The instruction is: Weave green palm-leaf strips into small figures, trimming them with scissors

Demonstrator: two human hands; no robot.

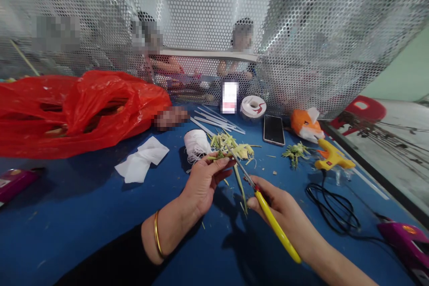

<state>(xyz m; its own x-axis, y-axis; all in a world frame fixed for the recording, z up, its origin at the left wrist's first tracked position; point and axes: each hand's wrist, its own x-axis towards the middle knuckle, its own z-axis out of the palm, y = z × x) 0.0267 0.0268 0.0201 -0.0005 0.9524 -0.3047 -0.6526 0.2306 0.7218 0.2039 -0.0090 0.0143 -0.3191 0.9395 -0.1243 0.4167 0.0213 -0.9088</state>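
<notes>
My left hand (201,183), a gold bangle on its wrist, pinches a small green plant piece (220,155) between thumb and fingertips. My right hand (278,205) is closed round a yellow-handled tool (273,221) with long, slim metal jaws. The tips of the jaws lie beside the left fingertips, close to the plant piece; whether they touch it I cannot tell. Behind the fingers lies a pile of pale green and yellow plant scraps (244,151). A spool of white string (197,143) stands just left of the pile. One long green strip (240,187) hangs or lies between my hands.
Left are a red plastic bag (83,116) and white tissue (142,159). White strips (214,120), a ribbon roll (253,107) and a phone (274,129) lie at the back. Right are a tissue pack (305,124), a yellow glue gun (335,156) and its black cord (331,212).
</notes>
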